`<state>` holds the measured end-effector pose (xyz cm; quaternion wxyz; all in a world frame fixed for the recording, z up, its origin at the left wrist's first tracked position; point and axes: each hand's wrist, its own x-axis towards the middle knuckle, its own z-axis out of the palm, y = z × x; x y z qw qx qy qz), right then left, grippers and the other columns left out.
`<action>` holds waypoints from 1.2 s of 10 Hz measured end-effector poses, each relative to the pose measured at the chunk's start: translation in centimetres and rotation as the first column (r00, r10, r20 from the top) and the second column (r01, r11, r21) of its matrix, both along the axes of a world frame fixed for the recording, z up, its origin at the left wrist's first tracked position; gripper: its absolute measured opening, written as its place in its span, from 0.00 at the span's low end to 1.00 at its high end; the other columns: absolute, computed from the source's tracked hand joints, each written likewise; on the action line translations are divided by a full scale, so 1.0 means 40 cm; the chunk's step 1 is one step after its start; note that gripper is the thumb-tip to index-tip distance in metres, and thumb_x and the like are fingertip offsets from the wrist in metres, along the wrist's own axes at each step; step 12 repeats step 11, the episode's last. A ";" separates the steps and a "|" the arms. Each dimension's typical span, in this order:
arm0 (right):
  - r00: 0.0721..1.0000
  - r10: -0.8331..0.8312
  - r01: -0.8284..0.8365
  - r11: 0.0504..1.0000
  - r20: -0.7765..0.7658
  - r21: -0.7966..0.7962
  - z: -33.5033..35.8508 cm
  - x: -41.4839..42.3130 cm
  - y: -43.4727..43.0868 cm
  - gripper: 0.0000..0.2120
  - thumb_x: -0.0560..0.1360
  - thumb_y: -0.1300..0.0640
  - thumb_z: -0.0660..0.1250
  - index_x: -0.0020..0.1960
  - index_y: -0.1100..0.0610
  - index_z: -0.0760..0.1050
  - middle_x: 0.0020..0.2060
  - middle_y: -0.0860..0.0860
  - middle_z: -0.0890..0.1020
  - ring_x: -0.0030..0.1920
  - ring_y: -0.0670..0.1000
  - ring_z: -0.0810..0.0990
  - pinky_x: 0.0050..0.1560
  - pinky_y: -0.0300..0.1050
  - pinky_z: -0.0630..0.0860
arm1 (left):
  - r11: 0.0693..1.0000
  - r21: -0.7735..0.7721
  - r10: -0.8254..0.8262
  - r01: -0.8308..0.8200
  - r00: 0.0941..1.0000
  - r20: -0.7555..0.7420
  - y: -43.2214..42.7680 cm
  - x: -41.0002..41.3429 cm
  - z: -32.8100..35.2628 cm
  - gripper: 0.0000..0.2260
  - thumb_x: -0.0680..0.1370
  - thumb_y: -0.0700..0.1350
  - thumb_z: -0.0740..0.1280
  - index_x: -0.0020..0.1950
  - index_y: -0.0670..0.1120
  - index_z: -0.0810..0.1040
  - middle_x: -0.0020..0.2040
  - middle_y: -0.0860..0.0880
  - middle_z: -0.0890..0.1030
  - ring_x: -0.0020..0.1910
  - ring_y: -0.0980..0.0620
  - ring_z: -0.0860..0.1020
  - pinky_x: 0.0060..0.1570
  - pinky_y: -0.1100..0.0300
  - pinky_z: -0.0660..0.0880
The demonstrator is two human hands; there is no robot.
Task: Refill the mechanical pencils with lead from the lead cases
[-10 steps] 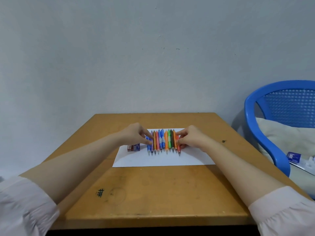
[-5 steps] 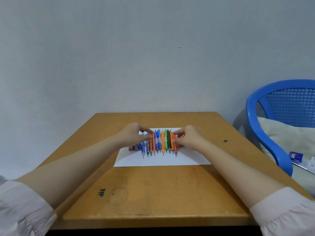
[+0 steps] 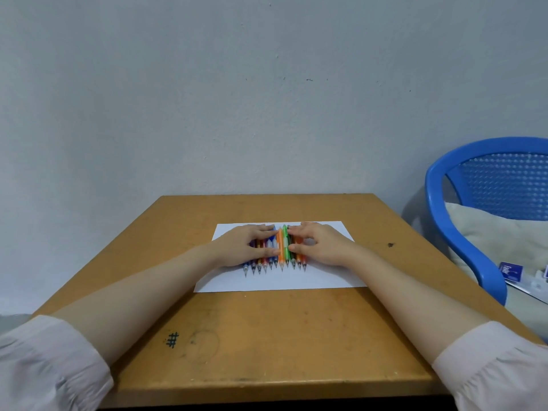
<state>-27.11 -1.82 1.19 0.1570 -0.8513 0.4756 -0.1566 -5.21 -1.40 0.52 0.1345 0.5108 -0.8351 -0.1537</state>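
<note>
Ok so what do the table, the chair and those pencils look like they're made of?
The table looks like wood or wood-look laminate, matte orange-brown, scuffed and ink-marked. The chair is moulded plastic, glossy blue, with a perforated back. The mechanical pencils seem plastic-barrelled in bright colours, tips possibly metal, too small to confirm. The sheet under them is matte white paper.

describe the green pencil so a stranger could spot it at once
On the wooden table lies a white sheet with a row of pencils, tips toward the person. The green pencil shows in the gap between the left hand and right hand, beside an orange pencil. It alone is bright green.
</note>
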 end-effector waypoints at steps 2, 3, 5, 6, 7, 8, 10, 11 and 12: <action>1.000 0.007 -0.006 1.000 0.024 -0.027 -0.004 0.005 0.001 0.24 0.77 0.47 0.64 0.71 0.52 0.67 0.71 0.49 0.68 0.71 0.47 0.64 0.66 0.38 0.59 | 1.000 -0.008 -0.016 0.015 1.000 -0.021 0.009 0.006 -0.002 0.28 0.76 0.61 0.63 0.74 0.54 0.65 0.75 0.58 0.62 0.73 0.57 0.60 0.70 0.61 0.58; 0.999 0.000 0.000 1.000 0.034 -0.001 -0.006 0.005 0.002 0.26 0.77 0.46 0.63 0.73 0.51 0.65 0.71 0.48 0.67 0.71 0.48 0.64 0.67 0.40 0.60 | 1.000 0.000 -0.014 0.014 0.999 -0.033 0.010 0.004 0.001 0.27 0.76 0.61 0.63 0.74 0.54 0.65 0.75 0.58 0.62 0.72 0.58 0.61 0.70 0.61 0.58; 0.996 0.001 -0.004 0.999 0.087 0.036 -0.009 -0.005 -0.005 0.25 0.77 0.47 0.64 0.72 0.51 0.67 0.69 0.47 0.70 0.68 0.46 0.68 0.65 0.38 0.64 | 0.999 -0.015 -0.030 0.029 0.996 -0.086 -0.001 0.011 -0.002 0.27 0.74 0.60 0.66 0.72 0.54 0.69 0.73 0.58 0.66 0.71 0.59 0.63 0.70 0.60 0.60; 0.993 0.000 -0.002 1.000 0.116 0.016 -0.015 -0.003 -0.010 0.24 0.77 0.48 0.65 0.71 0.52 0.68 0.68 0.48 0.72 0.67 0.47 0.69 0.63 0.37 0.65 | 0.999 -0.020 -0.030 0.028 0.994 -0.109 -0.003 0.013 -0.006 0.26 0.74 0.60 0.66 0.71 0.55 0.69 0.72 0.59 0.67 0.69 0.61 0.64 0.68 0.62 0.60; 0.993 0.000 0.000 1.000 0.122 0.002 -0.014 0.002 -0.008 0.23 0.77 0.49 0.65 0.70 0.53 0.69 0.68 0.49 0.72 0.67 0.48 0.70 0.63 0.38 0.65 | 1.000 -0.017 -0.028 0.026 0.990 -0.135 -0.003 0.014 -0.006 0.26 0.74 0.59 0.67 0.71 0.54 0.70 0.72 0.59 0.67 0.67 0.62 0.65 0.68 0.62 0.62; 0.992 0.011 -0.008 1.000 0.122 -0.023 -0.018 0.003 -0.011 0.22 0.77 0.49 0.65 0.70 0.54 0.69 0.67 0.50 0.72 0.67 0.49 0.69 0.65 0.41 0.65 | 0.999 -0.045 -0.031 0.025 0.989 -0.145 -0.001 0.015 -0.004 0.26 0.75 0.59 0.66 0.71 0.53 0.71 0.72 0.56 0.68 0.68 0.59 0.66 0.65 0.64 0.63; 0.989 -0.009 0.030 0.990 0.150 -0.137 -0.008 0.023 0.008 0.19 0.78 0.50 0.63 0.68 0.53 0.71 0.67 0.50 0.72 0.69 0.49 0.67 0.68 0.45 0.62 | 0.976 -0.190 0.086 -0.105 0.991 -0.103 0.020 0.014 0.000 0.18 0.79 0.54 0.63 0.67 0.51 0.75 0.66 0.52 0.76 0.63 0.56 0.73 0.59 0.63 0.69; 0.991 -0.060 0.084 0.976 0.122 -0.202 0.003 0.051 0.017 0.16 0.78 0.53 0.63 0.65 0.53 0.74 0.61 0.50 0.76 0.63 0.49 0.72 0.60 0.42 0.67 | 0.925 -0.328 0.173 -0.194 0.981 -0.092 0.034 0.012 0.005 0.15 0.79 0.53 0.62 0.64 0.50 0.76 0.62 0.51 0.78 0.60 0.54 0.75 0.57 0.58 0.73; 0.991 -0.060 0.084 0.976 0.122 -0.202 0.003 0.051 0.017 0.16 0.78 0.53 0.63 0.65 0.53 0.74 0.61 0.50 0.76 0.63 0.49 0.72 0.60 0.42 0.67 | 0.925 -0.328 0.173 -0.194 0.981 -0.092 0.034 0.012 0.005 0.15 0.79 0.53 0.62 0.64 0.50 0.76 0.62 0.51 0.78 0.60 0.54 0.75 0.57 0.58 0.73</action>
